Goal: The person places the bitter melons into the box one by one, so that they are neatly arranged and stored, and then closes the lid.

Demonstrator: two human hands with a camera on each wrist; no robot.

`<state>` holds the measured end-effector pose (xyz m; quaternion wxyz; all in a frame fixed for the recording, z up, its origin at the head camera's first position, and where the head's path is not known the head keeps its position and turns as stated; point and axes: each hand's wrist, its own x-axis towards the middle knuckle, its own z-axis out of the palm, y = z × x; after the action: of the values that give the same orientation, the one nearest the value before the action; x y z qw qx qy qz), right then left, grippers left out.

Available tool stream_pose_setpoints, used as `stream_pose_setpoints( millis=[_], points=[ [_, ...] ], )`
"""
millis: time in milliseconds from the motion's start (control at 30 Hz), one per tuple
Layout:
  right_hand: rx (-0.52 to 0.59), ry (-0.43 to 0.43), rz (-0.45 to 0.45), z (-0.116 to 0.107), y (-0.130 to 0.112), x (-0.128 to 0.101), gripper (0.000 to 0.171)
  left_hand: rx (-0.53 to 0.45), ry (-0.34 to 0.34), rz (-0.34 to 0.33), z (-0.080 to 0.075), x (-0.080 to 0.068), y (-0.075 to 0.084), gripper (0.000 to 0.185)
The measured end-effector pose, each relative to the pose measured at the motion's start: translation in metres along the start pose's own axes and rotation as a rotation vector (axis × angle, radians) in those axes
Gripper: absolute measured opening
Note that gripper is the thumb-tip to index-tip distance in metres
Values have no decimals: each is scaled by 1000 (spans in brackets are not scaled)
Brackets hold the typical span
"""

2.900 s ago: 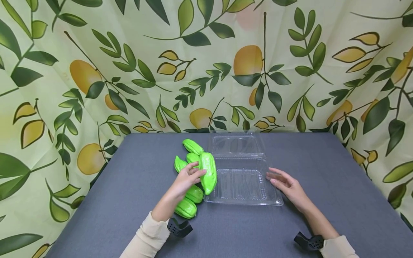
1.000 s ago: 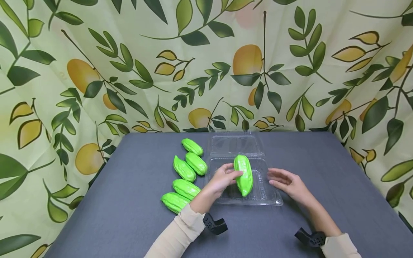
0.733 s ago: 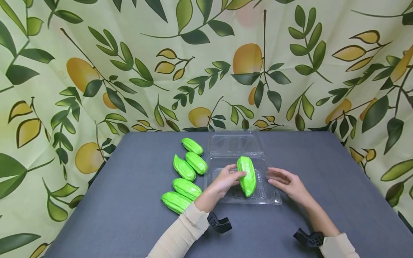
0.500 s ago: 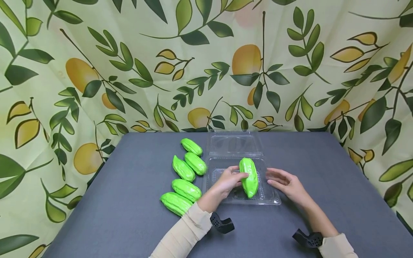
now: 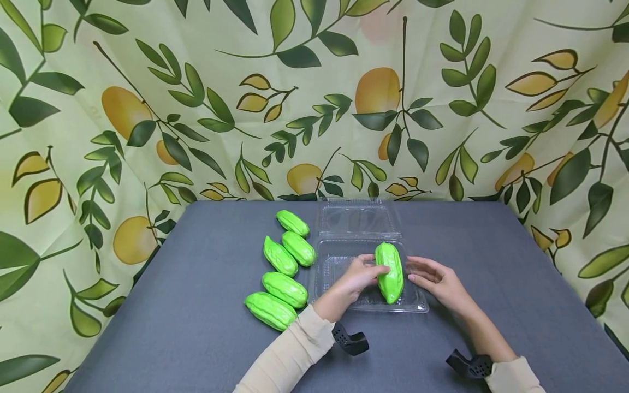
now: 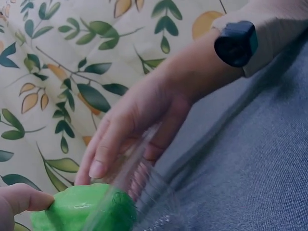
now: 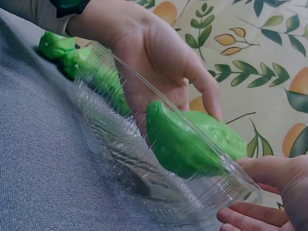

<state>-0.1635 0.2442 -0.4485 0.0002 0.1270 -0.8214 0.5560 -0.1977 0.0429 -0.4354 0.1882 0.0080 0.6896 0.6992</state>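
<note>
Leaf-and-fruit printed cloth (image 5: 304,109) backs a grey table (image 5: 187,305). Right of centre, the left hand (image 5: 361,274) pinches a green gourd (image 5: 389,273) over the right half of a clear plastic container (image 5: 339,273), its lid (image 5: 358,218) folded open behind. The right hand (image 5: 439,281), fingers loosely parted, sits at the right rim. Left of centre lie five more gourds (image 5: 284,289), the lowest partly hidden by the left sleeve (image 5: 290,355).

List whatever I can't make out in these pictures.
Head view: most fingertips of the left hand, behind the green fruit it holds.
Head view: part of the clear container, behind that hand and fruit.
Right wrist view: the rest of the right hand, cut off by the right edge.
</note>
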Motion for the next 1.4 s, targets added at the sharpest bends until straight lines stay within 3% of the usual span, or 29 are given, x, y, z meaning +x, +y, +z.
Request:
stream_pose_setpoints(
  millis=[267, 600, 833, 1000, 1400],
  points=[
    [2, -10, -26, 0, 2, 0, 46, 30, 42, -56, 10, -1, 3, 53],
    [-6, -14, -27, -1, 2, 0, 46, 110, 16, -44, 11, -2, 0, 53],
    [-5, -16, 7, -1, 0, 0, 48, 215, 50, -21, 7, -3, -1, 51],
    [-21, -16, 26, -1, 0, 1, 48, 229, 58, 1, 3, -5, 2, 51],
    [-30, -10, 33, -1, -1, 0, 49, 281, -5, 33, -10, -17, 11, 46]
  ],
)
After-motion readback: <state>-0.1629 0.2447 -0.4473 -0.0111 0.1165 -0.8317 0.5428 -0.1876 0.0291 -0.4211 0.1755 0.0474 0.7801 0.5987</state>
